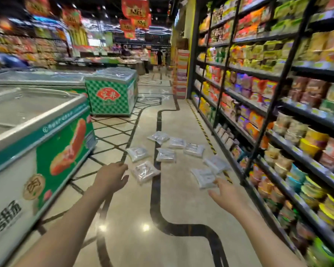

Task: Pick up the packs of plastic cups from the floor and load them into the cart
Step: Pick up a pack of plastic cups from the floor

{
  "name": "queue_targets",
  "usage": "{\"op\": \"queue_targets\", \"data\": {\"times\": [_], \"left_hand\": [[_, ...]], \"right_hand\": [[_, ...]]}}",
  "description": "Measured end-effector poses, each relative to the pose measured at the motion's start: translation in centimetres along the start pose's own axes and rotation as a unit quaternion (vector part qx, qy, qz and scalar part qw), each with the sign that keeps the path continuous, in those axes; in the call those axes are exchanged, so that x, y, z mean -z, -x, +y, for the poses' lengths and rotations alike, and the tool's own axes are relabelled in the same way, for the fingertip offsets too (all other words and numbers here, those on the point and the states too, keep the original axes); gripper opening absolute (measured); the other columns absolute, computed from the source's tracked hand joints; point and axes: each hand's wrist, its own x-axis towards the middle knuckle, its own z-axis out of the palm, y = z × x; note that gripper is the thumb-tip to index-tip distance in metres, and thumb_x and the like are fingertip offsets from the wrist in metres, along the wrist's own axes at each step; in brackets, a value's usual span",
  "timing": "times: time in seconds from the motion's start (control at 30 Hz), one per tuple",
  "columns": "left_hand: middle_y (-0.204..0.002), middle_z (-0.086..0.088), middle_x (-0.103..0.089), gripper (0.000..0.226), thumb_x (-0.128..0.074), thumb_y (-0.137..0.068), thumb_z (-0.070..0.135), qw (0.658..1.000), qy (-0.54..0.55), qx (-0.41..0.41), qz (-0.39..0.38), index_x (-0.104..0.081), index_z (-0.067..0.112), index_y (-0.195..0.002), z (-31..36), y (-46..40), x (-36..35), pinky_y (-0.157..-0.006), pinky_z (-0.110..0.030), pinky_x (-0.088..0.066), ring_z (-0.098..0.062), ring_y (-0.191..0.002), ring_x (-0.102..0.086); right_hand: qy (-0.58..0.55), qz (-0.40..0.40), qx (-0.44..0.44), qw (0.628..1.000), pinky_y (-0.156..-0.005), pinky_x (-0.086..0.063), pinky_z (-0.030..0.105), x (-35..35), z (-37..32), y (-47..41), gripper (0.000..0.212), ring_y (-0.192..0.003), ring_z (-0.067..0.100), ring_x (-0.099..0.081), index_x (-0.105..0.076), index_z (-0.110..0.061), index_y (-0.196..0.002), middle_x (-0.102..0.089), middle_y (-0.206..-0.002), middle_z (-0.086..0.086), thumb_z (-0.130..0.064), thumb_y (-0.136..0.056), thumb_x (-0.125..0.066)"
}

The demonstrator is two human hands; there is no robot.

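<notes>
Several clear packs of plastic cups lie scattered on the shiny tiled floor ahead of me. The nearest are one pack (145,171) by my left hand and another pack (203,177) by my right hand. Others lie farther off, such as a pack (166,155) in the middle of the group. My left hand (112,177) reaches forward with relaxed, loosely curled fingers and holds nothing. My right hand (225,193) is stretched out with its fingers spread, empty, just short of the nearest pack. No cart is in view.
Chest freezers (37,132) with glass lids line the left side, and a green one (112,91) stands farther back. Tall shelves (278,116) of snack packets and cup noodles run along the right. People stand far down the aisle (146,58).
</notes>
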Motion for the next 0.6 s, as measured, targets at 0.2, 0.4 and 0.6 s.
{"op": "queue_targets", "data": {"times": [0.2,0.4,0.6], "left_hand": [[-0.121,-0.001,-0.058,0.041,-0.043,-0.09,0.039,1.0,-0.002,0.016,-0.002,-0.047,0.023,-0.127,-8.5,-5.9,-4.1,-0.084,-0.036,-0.047,-0.024,-0.109,-0.057],[-0.121,-0.004,-0.058,0.038,-0.042,-0.09,0.037,1.0,0.021,0.016,-0.012,-0.05,0.022,-0.124,-13.0,-13.5,-8.3,-0.084,-0.037,-0.047,-0.027,-0.109,-0.056],[-0.117,-0.003,-0.061,0.033,-0.046,-0.089,0.034,0.999,0.05,0.005,-0.002,-0.056,0.02,-0.117,-17.7,-24.2,-13.2,-0.081,-0.034,-0.047,-0.025,-0.105,-0.059]], "right_hand": [[-0.021,-0.024,0.026,0.999,-0.093,-0.045,0.032,-4.3,-9.5,-8.8,0.052,-0.122,0.018,-0.051,-0.044,-0.019,-0.133,-0.053,-0.134,0.001,-0.046,-0.09,-0.051],[-0.029,-0.047,0.027,0.998,-0.094,-0.045,0.033,-7.3,-15.6,-18.0,0.049,-0.121,0.019,-0.052,-0.046,-0.019,-0.131,-0.054,-0.132,0.002,-0.044,-0.09,-0.051],[-0.033,-0.073,0.027,0.996,-0.092,-0.043,0.032,-11.4,-20.0,-30.2,0.047,-0.12,0.02,-0.051,-0.047,-0.017,-0.13,-0.053,-0.131,0.004,-0.043,-0.09,-0.051]]}}
